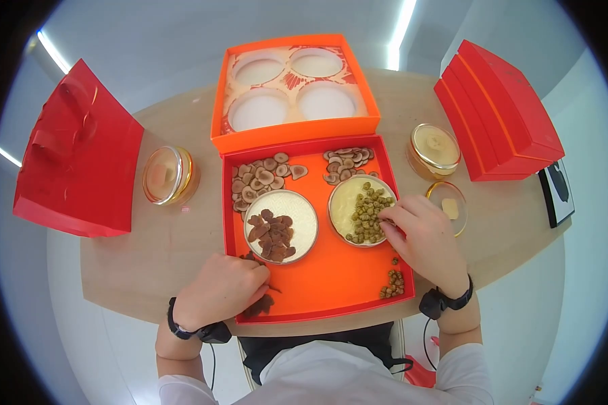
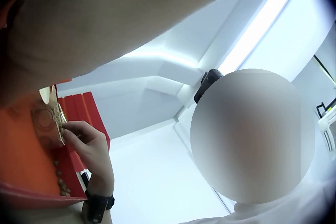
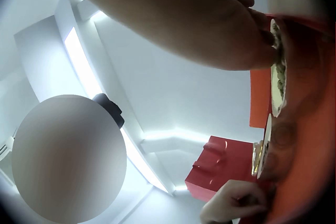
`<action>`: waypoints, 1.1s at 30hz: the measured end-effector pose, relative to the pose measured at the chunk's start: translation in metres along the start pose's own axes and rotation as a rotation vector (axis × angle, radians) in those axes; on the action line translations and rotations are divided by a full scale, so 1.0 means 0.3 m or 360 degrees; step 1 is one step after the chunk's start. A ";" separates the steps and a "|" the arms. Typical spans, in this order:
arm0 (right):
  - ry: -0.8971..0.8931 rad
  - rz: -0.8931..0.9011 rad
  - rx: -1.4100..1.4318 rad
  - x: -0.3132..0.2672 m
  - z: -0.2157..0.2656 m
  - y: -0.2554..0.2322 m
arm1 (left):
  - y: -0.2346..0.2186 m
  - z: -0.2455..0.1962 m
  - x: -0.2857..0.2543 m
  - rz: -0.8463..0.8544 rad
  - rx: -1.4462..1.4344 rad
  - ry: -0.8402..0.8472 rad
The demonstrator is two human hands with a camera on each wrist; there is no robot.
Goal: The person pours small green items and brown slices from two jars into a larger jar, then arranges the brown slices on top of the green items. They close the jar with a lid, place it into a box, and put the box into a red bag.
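The left hand (image 1: 226,290) bends its fingers over dark dried pieces (image 1: 260,306) in the lower left of the red box (image 1: 327,314); its fingertips are hidden, so its hold is unclear. At the right dish (image 1: 342,202), the right hand (image 1: 429,243) pinches at the edge of the green-brown buds (image 1: 368,212), thumb and forefinger close together. More buds (image 1: 392,285) lie in the box's lower right corner. Brown flakes (image 1: 273,236) rest on the left dish (image 1: 305,219). Round slices (image 1: 258,179) and another group of slices (image 1: 348,162) lie behind the dishes.
Behind the red box stands an orange-rimmed box (image 1: 294,135) with four round recesses. A red bag (image 1: 81,162) and a jar (image 1: 169,175) are at left. On the right are another jar (image 1: 434,150), a round lid (image 1: 449,206), red boxes (image 1: 500,115) and a dark-framed item (image 1: 557,192).
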State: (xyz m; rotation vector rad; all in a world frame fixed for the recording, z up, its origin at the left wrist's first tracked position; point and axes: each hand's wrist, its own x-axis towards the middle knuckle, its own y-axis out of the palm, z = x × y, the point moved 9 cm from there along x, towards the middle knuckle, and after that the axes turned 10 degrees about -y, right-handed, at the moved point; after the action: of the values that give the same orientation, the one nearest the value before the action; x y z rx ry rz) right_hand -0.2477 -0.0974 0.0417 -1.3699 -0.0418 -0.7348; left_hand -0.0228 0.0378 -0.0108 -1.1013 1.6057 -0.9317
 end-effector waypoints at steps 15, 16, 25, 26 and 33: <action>-0.0089 0.0184 0.0250 0.016 0.054 0.000 | -0.152 0.027 -0.011 -0.0668 -0.0599 -0.0063; -0.0101 0.0236 0.0297 0.013 0.060 -0.001 | -0.159 0.028 -0.005 -0.0744 -0.0566 -0.0092; -0.0352 0.0867 0.0137 -0.094 0.094 0.066 | -0.188 0.028 -0.006 -0.0649 -0.0582 -0.0100; -0.0347 0.0861 0.0093 -0.093 0.100 0.069 | -0.173 0.024 -0.011 -0.0539 -0.0544 -0.0052; -0.0298 0.0830 -0.0051 -0.101 0.107 0.059 | -0.033 -0.011 -0.028 0.0100 -0.0180 0.0131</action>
State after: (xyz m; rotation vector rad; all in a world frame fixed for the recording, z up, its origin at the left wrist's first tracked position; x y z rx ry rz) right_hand -0.2502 -0.0550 0.0208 -1.3958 0.1752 -0.1711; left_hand -0.0224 0.0431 0.0015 -1.0951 1.7690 -0.8633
